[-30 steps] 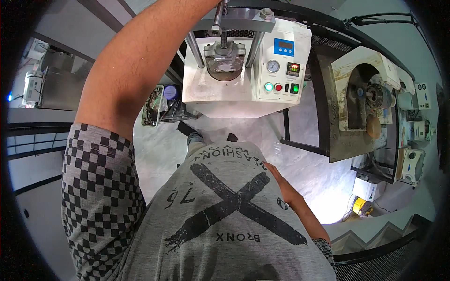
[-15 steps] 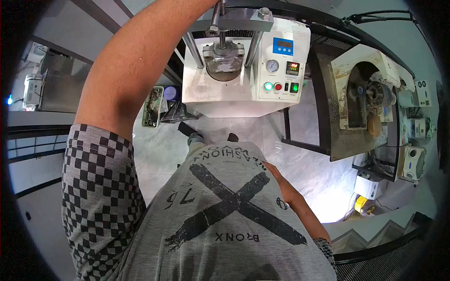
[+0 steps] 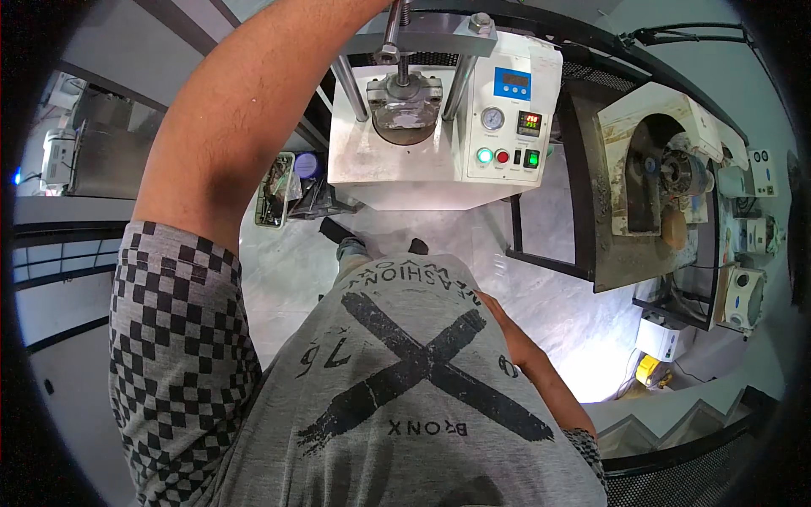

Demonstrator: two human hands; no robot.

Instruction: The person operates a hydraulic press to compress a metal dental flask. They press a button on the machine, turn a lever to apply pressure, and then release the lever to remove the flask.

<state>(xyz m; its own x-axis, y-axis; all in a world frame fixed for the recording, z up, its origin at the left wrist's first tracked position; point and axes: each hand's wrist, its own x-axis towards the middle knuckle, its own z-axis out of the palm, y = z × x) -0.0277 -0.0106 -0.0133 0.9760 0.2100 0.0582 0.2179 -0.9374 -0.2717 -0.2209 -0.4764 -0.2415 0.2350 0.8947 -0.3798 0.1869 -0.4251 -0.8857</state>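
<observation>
My left forearm [image 3: 262, 101] reaches up past the top edge, beside the press's slanted metal handle bar [image 3: 391, 35]; the hand itself is out of view. A threaded screw [image 3: 403, 69] comes down between two steel posts onto a grey metal clamped block [image 3: 405, 106], which sits on a round plate on the white press machine [image 3: 389, 173]. On its right side is a control panel [image 3: 507, 114] with a blue display, a gauge, a lit green button and a red one. My right hand [image 3: 497, 319] hangs low against the grey shirt, its fingers hidden by the cloth.
A tray of small metal parts [image 3: 274, 190] and a purple-lidded tub [image 3: 307, 166] stand on the floor left of the press. To the right, a dirty metal bench [image 3: 604, 262] carries a motor-driven machine [image 3: 676, 173]. A yellow object [image 3: 648, 370] lies low at right.
The view has shifted very slightly. My left arm stays raised at the press and my right hand stays low by the shirt; nothing else has visibly changed.
</observation>
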